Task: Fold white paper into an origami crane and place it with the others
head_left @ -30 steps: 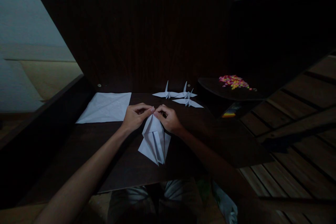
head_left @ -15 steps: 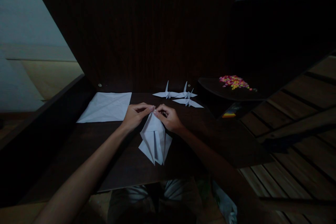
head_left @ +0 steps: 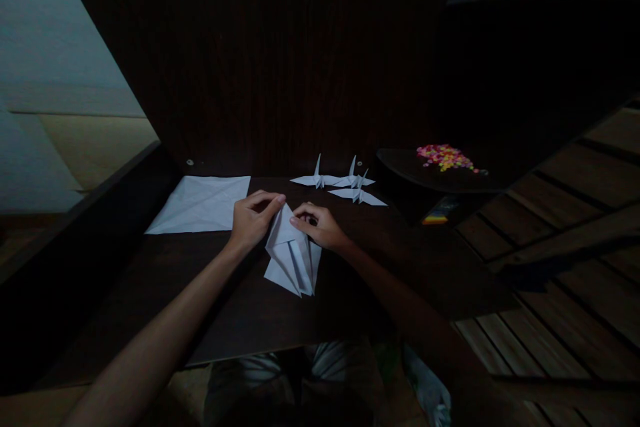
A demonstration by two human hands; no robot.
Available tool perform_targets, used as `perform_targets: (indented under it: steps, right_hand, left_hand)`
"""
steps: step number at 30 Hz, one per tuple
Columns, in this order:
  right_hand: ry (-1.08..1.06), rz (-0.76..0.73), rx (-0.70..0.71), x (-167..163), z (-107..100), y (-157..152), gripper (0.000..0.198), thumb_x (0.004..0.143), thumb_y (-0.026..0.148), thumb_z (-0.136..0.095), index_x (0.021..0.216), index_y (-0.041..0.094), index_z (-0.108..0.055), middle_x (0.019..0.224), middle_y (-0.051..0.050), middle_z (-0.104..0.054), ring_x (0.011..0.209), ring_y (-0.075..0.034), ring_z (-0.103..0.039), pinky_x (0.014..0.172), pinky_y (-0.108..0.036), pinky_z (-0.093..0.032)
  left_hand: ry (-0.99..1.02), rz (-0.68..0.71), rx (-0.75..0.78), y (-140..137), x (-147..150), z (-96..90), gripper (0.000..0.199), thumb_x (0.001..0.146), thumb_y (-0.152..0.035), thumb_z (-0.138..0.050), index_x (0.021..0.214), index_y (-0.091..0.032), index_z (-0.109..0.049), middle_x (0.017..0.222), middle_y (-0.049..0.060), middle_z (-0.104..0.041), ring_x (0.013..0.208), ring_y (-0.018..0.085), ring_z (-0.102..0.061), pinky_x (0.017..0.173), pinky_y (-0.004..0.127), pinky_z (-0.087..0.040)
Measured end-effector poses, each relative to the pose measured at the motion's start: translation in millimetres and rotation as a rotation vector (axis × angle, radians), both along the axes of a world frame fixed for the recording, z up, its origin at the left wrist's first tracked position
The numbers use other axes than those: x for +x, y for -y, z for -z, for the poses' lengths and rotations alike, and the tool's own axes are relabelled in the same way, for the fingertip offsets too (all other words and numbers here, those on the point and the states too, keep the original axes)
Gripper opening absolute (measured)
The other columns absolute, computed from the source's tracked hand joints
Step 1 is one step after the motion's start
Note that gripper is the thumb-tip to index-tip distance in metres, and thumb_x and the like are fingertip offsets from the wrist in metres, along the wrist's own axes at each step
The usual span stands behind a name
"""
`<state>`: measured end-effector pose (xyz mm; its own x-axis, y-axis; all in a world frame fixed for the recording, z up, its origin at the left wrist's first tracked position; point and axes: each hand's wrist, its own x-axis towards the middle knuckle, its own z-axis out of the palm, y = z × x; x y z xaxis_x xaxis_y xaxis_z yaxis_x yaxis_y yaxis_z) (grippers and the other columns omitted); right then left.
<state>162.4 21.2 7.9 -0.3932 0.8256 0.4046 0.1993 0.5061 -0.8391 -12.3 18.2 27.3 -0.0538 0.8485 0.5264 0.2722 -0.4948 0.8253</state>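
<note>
A partly folded sheet of white paper [head_left: 293,257] hangs between my hands over the dark desk, its point upward and its loose flaps toward me. My left hand [head_left: 254,213] pinches the top point between thumb and fingers. Along the upper right edge, my right hand [head_left: 317,223] grips the same paper with its thumb on the near face. Just beyond the hands lie folded paper cranes, one at the left [head_left: 317,180], one behind [head_left: 354,179] and one in front [head_left: 358,196]. Left of my left hand, a creased white sheet [head_left: 200,203] lies flat.
The dark wooden desk [head_left: 230,320] has a tall back panel [head_left: 275,67] and a raised left side [head_left: 85,227]. On a low corner shelf [head_left: 400,163] at the right sits a pile of small colourful pieces [head_left: 447,157]. A slatted wooden surface [head_left: 550,213] lies further right.
My left hand has shifted slightly left with the paper's point, and my right hand has slid down its right edge. The paper now tilts left, its lower flaps raised a little.
</note>
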Motion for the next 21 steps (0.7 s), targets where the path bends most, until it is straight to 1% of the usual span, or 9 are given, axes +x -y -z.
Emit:
perform_targets:
  steps: [3, 9, 14, 17, 21]
  right_hand:
    - [0.007, -0.018, -0.009, 1.5, -0.1, -0.8, 0.018, 0.081, 0.033, -0.060, 0.079, 0.016, -0.065, 0.072, 0.000, -0.054, 0.065, -0.012, -0.046, 0.060, -0.025, -0.037]
    - [-0.012, 0.036, -0.049, 0.1, 2.2, -0.7, 0.022, 0.078, 0.037, -0.065, 0.075, 0.016, -0.064, 0.069, 0.001, -0.053, 0.062, -0.011, -0.046, 0.058, -0.024, -0.037]
    - [-0.039, 0.062, -0.035, -1.0, 2.2, 0.4, 0.022, 0.076, 0.036, -0.067, 0.071, 0.015, -0.063, 0.067, 0.001, -0.052, 0.060, -0.010, -0.045, 0.057, -0.024, -0.037]
    - [-0.043, 0.072, -0.041, -1.0, 1.4, 0.8, 0.021, 0.076, 0.036, -0.067, 0.071, 0.016, -0.063, 0.067, 0.001, -0.053, 0.060, -0.010, -0.045, 0.056, -0.024, -0.037]
    - [-0.064, 0.093, -0.050, 0.0, 2.5, -1.4, 0.023, 0.076, 0.037, -0.066, 0.070, 0.016, -0.062, 0.066, 0.001, -0.053, 0.059, -0.010, -0.046, 0.055, -0.023, -0.036]
  left_hand:
    - [0.021, -0.034, -0.008, -1.3, -0.1, 0.0, 0.018, 0.076, -0.034, -0.068, 0.074, -0.017, -0.072, 0.076, 0.003, -0.070, 0.070, 0.016, -0.062, 0.068, 0.028, -0.049]
    - [0.045, -0.037, -0.014, -0.7, 1.5, 1.0, 0.019, 0.075, -0.035, -0.068, 0.075, -0.017, -0.072, 0.077, 0.004, -0.070, 0.072, 0.017, -0.063, 0.068, 0.028, -0.049]
    - [0.044, -0.024, -0.043, 0.0, 1.2, 0.3, 0.021, 0.076, -0.037, -0.068, 0.077, -0.016, -0.072, 0.079, 0.004, -0.070, 0.074, 0.017, -0.063, 0.071, 0.029, -0.049]
    - [0.058, 0.010, -0.071, -2.1, 0.1, 2.1, 0.025, 0.077, -0.040, -0.067, 0.078, -0.016, -0.072, 0.079, 0.004, -0.071, 0.075, 0.018, -0.063, 0.071, 0.029, -0.049]
    - [0.065, 0.116, -0.155, -7.0, -2.8, 6.9, 0.037, 0.075, -0.050, -0.066, 0.083, -0.014, -0.072, 0.084, 0.007, -0.072, 0.078, 0.020, -0.064, 0.071, 0.029, -0.049]
